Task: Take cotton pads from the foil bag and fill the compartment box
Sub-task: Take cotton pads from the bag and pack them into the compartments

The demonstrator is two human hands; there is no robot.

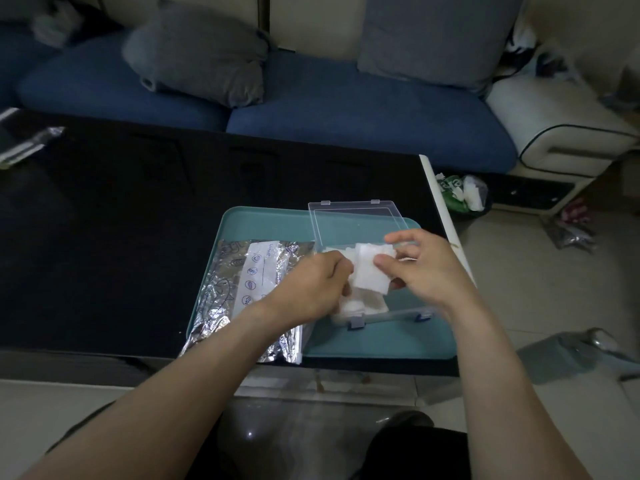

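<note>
Both hands meet over the clear box (360,308): the left hand (311,285) and right hand (424,268) pinch a stack of white cotton pads (369,271) between them, fingers closed on its edges. More pads lie in the box underneath, partly hidden. The box lid (353,220) stands open on a teal tray (381,341). Beside it lies the foil bag (242,289); its blue label print is too blurred to read.

Both hands (367,271) crowd the open box (353,223); foil bag (249,289) flanks left.
</note>
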